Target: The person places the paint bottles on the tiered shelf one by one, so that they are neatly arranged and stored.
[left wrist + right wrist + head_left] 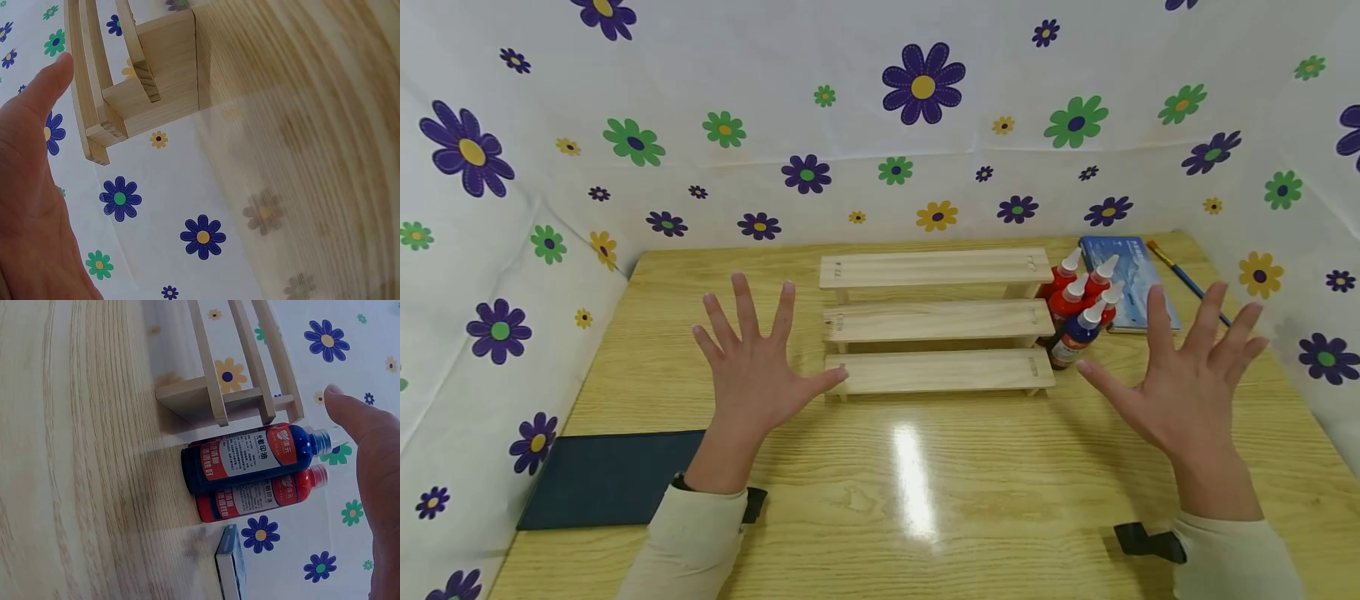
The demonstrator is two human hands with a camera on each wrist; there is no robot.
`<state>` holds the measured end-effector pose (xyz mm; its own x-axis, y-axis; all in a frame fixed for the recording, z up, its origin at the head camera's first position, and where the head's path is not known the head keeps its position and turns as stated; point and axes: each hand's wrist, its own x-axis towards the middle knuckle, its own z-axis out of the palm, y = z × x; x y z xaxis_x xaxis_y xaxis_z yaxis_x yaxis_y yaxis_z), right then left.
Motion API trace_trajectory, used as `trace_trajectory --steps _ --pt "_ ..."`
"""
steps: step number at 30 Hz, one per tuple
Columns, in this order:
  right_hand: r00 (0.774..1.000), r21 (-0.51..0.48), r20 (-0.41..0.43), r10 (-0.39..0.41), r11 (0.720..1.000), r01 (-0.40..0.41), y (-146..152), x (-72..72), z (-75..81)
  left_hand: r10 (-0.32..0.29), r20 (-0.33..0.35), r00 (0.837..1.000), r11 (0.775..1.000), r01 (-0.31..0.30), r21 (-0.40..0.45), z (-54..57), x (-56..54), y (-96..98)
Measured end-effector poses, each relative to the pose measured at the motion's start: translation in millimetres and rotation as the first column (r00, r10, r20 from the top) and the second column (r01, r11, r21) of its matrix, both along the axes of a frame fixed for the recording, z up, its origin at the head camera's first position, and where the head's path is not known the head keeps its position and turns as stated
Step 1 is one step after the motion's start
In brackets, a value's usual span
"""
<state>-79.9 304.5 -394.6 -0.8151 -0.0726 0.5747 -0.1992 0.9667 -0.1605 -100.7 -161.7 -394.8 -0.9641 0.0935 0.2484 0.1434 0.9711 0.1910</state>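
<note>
Both hands are raised over the table with their fingers spread wide, and neither holds anything. My left hand (752, 375) is to the left of a three-step wooden rack (940, 323); in the head view its thumb overlaps the lowest step's left end. My right hand (1191, 387) is on the other side, its thumb pointing toward a dark blue ink bottle (1075, 340) with a white nozzle cap. Several red bottles (1063, 302) stand behind that one, beside the rack's right end. In the right wrist view the blue bottle (250, 459) shows a printed label.
A blue-covered book (1131, 283) lies at the back right, with a blue-handled paintbrush (1187, 279) beside it. On the left is a dark flat mat (613, 479), partly behind the left forearm. Flower-printed white cloth (850, 67) walls the table at the back and sides.
</note>
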Motion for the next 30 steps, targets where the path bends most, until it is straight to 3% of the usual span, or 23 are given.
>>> trace_trajectory --steps 6,9,12,14,16,19,22,24,26,30 --pt "0.999 -0.017 -0.043 0.004 1.0 -0.005 1.5 -0.1 -2.4 -0.017 0.007 1.0 1.0 0.017 0.013 -0.3 0.3 -0.9" --pt "1.0 -0.038 -0.018 -0.008 0.999 0.008 3.7 2.8 -3.3 -0.031 0.04 0.999 0.999 0.03 0.04 -0.6 1.3 -0.6" --pt "0.994 -0.057 0.1 -0.05 0.997 0.056 7.2 8.9 -2.7 -0.034 0.074 0.997 0.998 0.03 0.056 -0.7 3.2 0.1" --pt "0.979 -0.061 0.189 -0.079 0.994 0.092 10.0 13.1 -2.1 -0.032 0.067 0.997 0.999 0.03 0.036 -0.8 4.3 0.6" --pt "0.949 -0.057 0.295 -0.11 0.99 0.133 12.7 17.2 -0.8 -0.03 0.058 0.998 0.999 0.029 0.017 -1.3 5.5 1.5" --pt "0.925 -0.06 0.36 -0.124 0.986 0.155 15.2 22.4 -1.3 -0.035 0.063 0.997 0.999 0.034 0.016 -3.1 7.7 4.0" --pt "0.936 -0.147 0.342 -0.087 0.978 0.145 13.1 27.0 -4.8 -0.053 0.098 0.994 0.997 0.047 0.065 -6.2 9.4 6.6" --pt "0.957 -0.268 0.288 -0.036 0.956 0.117 9.1 29.2 -8.7 -0.076 0.124 0.989 0.991 0.062 0.117 -8.3 9.9 8.4" --pt "0.978 -0.399 0.207 0.011 0.914 0.075 3.2 29.4 -12.3 -0.106 0.138 0.985 0.981 0.08 0.178 -10.2 9.7 10.2" --pt "0.992 -0.627 0.12 0.023 0.777 0.058 -11.4 23.0 -14.8 -0.182 0.166 0.969 0.93 0.115 0.348 -12.8 8.7 15.4"
